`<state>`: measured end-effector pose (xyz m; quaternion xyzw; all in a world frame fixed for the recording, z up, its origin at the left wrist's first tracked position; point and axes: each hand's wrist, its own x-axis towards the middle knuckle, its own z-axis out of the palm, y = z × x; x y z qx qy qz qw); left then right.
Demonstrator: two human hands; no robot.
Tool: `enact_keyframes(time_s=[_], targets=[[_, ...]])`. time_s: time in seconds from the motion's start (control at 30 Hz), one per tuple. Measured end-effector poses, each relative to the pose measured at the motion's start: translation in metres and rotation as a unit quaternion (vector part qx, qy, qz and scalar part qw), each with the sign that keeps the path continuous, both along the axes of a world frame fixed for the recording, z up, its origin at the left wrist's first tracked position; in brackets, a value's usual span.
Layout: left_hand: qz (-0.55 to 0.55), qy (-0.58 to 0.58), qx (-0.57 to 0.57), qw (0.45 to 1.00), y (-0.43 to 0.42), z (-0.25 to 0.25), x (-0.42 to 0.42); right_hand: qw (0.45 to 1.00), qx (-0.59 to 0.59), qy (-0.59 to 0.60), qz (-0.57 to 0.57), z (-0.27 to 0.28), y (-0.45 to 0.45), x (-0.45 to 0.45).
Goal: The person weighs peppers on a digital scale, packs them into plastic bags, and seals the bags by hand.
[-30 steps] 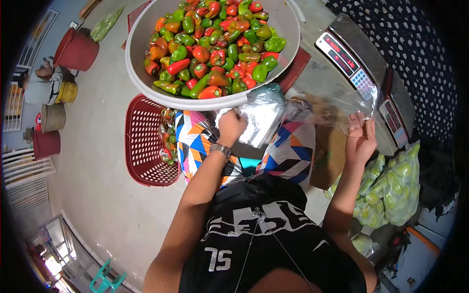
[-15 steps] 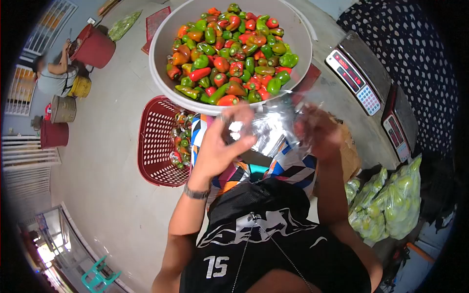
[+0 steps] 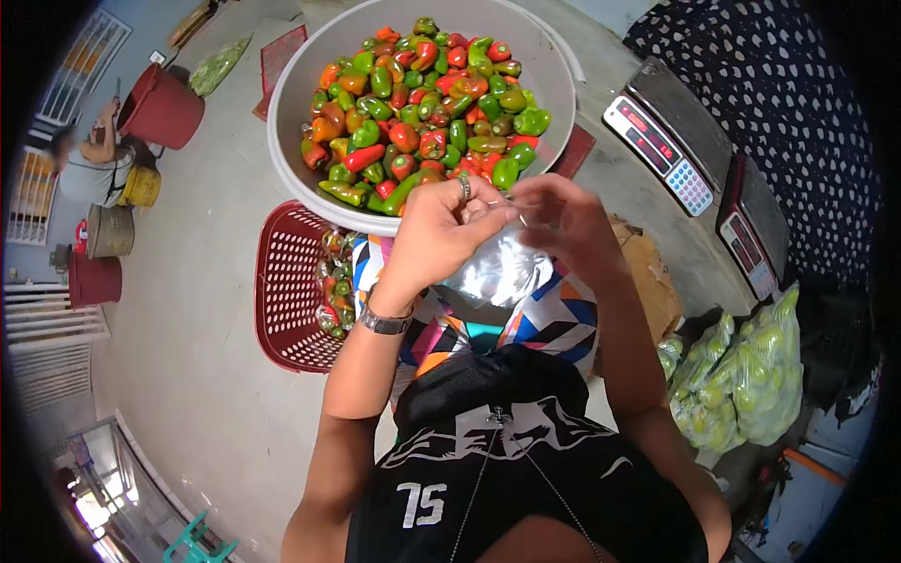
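Observation:
A clear plastic bag hangs over my lap, its shiny sides catching the light. My left hand, with a ring and a wristwatch, pinches the bag's top edge between thumb and fingers. Close beside it, my right hand is curled at the same edge, its fingertips together on the plastic and slightly blurred. No contents can be made out in the bag. Just beyond both hands stands a large grey tub holding many red and green peppers.
A red perforated basket with bagged peppers stands left of my legs. On the right are two digital scales and bags of green produce. A person is beside a red bucket at far left.
My right hand has moved left, up to my left hand, and both now meet at the bag's top edge. The bag hangs lower, and the whole view has shifted slightly.

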<state>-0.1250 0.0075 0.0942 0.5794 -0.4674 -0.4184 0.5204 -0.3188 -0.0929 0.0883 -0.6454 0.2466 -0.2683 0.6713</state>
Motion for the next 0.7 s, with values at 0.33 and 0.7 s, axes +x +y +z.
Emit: enact_keyframes(time_s=[0.33, 0.7], targets=[[0.011, -0.097, 0.095, 0.991, 0.032, 0.007, 0.034, 0.96, -0.257, 0.109, 0.007, 0.003, 0.005, 0.032], [0.027, -0.062, 0.027, 0.997, 0.038, -0.002, 0.022, 0.999, -0.012, 0.037, -0.019, -0.01, 0.025, 0.038]])
